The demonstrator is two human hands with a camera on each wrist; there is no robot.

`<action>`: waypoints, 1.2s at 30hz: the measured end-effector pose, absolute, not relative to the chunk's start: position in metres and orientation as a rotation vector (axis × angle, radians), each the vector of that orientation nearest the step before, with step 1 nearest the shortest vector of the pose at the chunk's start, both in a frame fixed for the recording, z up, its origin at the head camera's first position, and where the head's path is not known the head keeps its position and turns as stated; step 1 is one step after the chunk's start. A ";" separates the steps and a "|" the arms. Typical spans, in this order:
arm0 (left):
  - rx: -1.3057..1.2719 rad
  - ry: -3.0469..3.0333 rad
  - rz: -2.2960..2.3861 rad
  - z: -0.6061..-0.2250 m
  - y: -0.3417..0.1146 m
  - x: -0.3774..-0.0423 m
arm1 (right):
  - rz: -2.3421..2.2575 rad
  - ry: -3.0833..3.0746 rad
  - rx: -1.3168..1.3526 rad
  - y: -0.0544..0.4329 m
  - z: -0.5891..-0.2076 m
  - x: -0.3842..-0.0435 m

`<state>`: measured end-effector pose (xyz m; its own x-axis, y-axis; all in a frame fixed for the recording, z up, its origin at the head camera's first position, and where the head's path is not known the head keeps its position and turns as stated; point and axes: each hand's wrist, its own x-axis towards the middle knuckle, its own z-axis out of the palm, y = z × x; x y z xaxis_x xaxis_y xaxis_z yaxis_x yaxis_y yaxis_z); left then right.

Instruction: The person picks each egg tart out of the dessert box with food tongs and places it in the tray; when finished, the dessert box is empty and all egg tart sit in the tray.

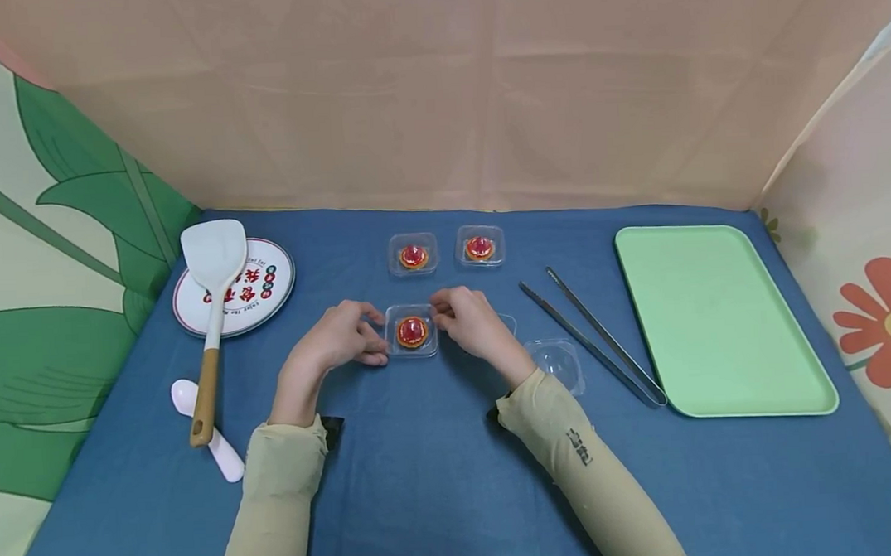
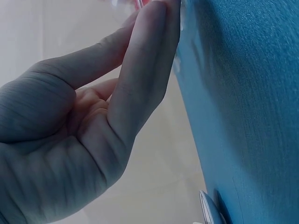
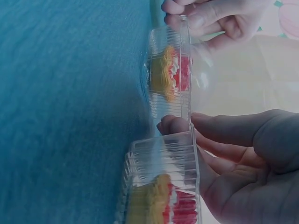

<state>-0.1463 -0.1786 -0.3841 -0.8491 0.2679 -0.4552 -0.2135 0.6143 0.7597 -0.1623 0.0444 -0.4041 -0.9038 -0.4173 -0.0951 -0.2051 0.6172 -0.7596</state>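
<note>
The fingers [image 1: 375, 346] of the left hand [image 1: 338, 336] pinch the left edge of a clear box [image 1: 397, 352], and from my distant place I see the right hand [image 1: 475, 320] pinching the right edge in the same manner. In the right wrist view, the rim passes between thumb and fingertips on both sides, so I consider neither hand as released. I take this box as my landmark: it sits upright on the blue cloth [image 1: 417, 478], between the two hands, with one small cake [image 1: 412, 332] inside.

For me, the important relation is this: the box lies to the right of the left fingers and to the left of the right fingers, so neither hand is nearer. From above the box looks almost square, so I find no long axis to follow. The right fingers hold it a little farther back than the left ones, and I judge that an uneven push could turn it. A clear dome [image 3: 203, 70] shows over the box; whether it sits tight, I cannot tell. Just to the right of the box stands a second box [image 3: 161, 149], near the right hand, and I would be careful not to bump it.
</note>
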 end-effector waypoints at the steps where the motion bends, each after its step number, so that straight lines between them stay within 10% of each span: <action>1: 0.042 2.299 1.179 -0.384 -0.179 -0.146 | -1.165 2.579 -0.509 0.044 -0.404 -0.162; 36: 0.103 2.307 1.231 -0.384 -0.173 -0.144 | -1.206 2.533 -0.406 0.047 -0.403 -0.165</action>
